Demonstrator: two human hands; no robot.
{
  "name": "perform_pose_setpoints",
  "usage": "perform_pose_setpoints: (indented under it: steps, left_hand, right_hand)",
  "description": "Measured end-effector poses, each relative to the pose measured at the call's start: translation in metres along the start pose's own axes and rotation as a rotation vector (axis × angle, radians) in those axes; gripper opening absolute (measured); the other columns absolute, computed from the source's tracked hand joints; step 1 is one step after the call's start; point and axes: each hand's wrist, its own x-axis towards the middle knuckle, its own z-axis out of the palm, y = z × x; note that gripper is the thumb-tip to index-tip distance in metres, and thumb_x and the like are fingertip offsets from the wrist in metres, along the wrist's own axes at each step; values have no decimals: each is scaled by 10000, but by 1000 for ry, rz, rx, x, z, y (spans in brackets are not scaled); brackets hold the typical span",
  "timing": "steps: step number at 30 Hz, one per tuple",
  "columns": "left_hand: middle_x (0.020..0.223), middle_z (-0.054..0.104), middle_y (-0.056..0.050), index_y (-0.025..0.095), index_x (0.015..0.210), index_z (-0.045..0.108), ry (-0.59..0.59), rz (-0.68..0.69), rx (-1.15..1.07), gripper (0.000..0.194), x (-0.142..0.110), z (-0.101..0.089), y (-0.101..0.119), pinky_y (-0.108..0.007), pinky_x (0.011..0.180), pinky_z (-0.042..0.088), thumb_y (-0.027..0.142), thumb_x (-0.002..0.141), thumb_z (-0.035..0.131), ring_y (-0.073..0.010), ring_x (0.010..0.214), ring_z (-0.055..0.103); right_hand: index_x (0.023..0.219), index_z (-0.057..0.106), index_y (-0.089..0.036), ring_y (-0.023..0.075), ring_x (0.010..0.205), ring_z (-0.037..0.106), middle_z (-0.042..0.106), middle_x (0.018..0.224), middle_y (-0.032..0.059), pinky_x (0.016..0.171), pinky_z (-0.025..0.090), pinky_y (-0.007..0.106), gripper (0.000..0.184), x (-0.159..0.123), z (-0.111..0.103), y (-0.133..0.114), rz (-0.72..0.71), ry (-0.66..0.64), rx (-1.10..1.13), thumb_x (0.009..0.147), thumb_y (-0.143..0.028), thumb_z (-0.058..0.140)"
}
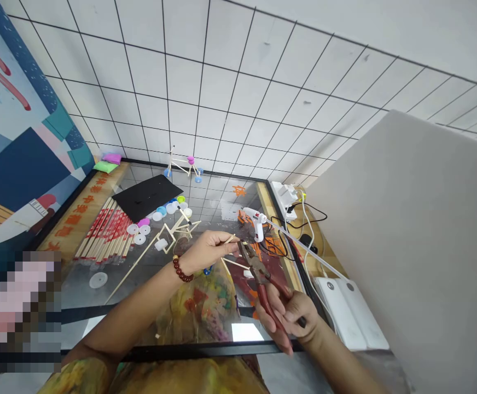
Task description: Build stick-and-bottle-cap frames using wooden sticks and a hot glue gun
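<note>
Above the glass tabletop, my left hand (210, 249) pinches a short light wooden stick (231, 238) between thumb and fingers. My right hand (294, 316) is wrapped around the red handles of a pair of pliers (259, 273), whose jaws are at the stick's right end. Whether the jaws grip the stick is too small to tell. Left of my left hand stands a frame of glued sticks (173, 232), with a white cap (161, 244) by it. A long thin stick (134, 272) slants across the glass below the frame. Another stick (237, 264) lies under the pliers.
Red-and-white wrapped chopsticks (107, 232) lie at left beside a black sheet (147, 198). Plastic caps (139, 239) are scattered nearby. A stick model (184, 167) stands at the back. A white glue gun (258, 221), cords and a power strip (283, 198) are at right.
</note>
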Motion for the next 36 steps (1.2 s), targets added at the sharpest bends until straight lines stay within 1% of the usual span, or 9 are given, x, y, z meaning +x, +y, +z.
perform_pose_setpoints:
  steps: [4,9,12,18,21,24,28,32,36]
  left_hand:
    - [580,524,7,163,674,672,19,18,197,289,4,4,-11,-228,576,288,364,859,578,-114,566,431]
    - [661,596,-15,214,729,665,145,93,550,154,4,12,-23,-242,651,313,230,860,586,-153,654,527]
    - [671,607,-28,195,728,663,148,-47,295,175,6,7,-25,-239,591,312,328,839,640,-144,605,516]
    - [694,586,-37,94,758,719,98,-214,-425,358,14,-12,-22,-218,555,377,434,683,802,-87,615,490]
    - [619,522,3,86,797,741,82,-253,-476,379,14,-10,-20,-188,502,326,405,629,858,-58,563,443]
    - [621,523,0,77,793,744,17,-315,-453,384,10,-1,-19,-173,445,217,369,590,889,-46,547,417]
    - [666,571,-25,73,763,737,-92,-353,-387,409,4,12,-18,-186,428,135,396,568,895,-27,513,358]
    - [575,499,24,76,757,729,-149,-397,-346,461,0,22,-15,-197,430,76,444,538,901,-14,471,290]
    - [542,487,37,76,722,710,-188,-416,-319,470,-3,28,-15,-204,428,78,447,517,912,-10,451,264]
  right_hand:
    - [771,300,-232,200,634,668,655,906,61,431,530,304,573,-5,-14,14,45,52,69,543,-432,787]
    - [795,231,-256,107,546,558,630,1036,72,398,493,278,603,-14,-28,43,8,154,74,574,-591,681]
    - [774,264,-247,88,552,531,611,1100,82,432,496,299,683,-26,-28,51,-11,156,23,498,-673,722]
    - [632,465,-189,158,729,578,585,1021,81,594,521,302,424,-43,-3,29,-244,90,-154,547,-352,847]
    - [756,634,-192,192,847,565,594,1014,86,753,494,342,283,-40,10,20,-278,212,-420,661,-377,825]
    - [991,700,-217,185,842,547,597,969,57,766,457,329,285,-26,21,17,-287,480,-649,791,-412,754]
    - [1100,680,-229,125,666,477,562,860,13,603,412,271,421,6,25,9,-483,830,-541,772,-481,761]
    - [1089,674,-198,60,505,310,451,681,-48,472,271,221,488,33,21,-5,-636,831,-354,723,-496,796]
    - [860,674,-172,54,486,314,482,625,-43,462,248,220,348,44,21,-12,-665,769,-332,723,-460,813]
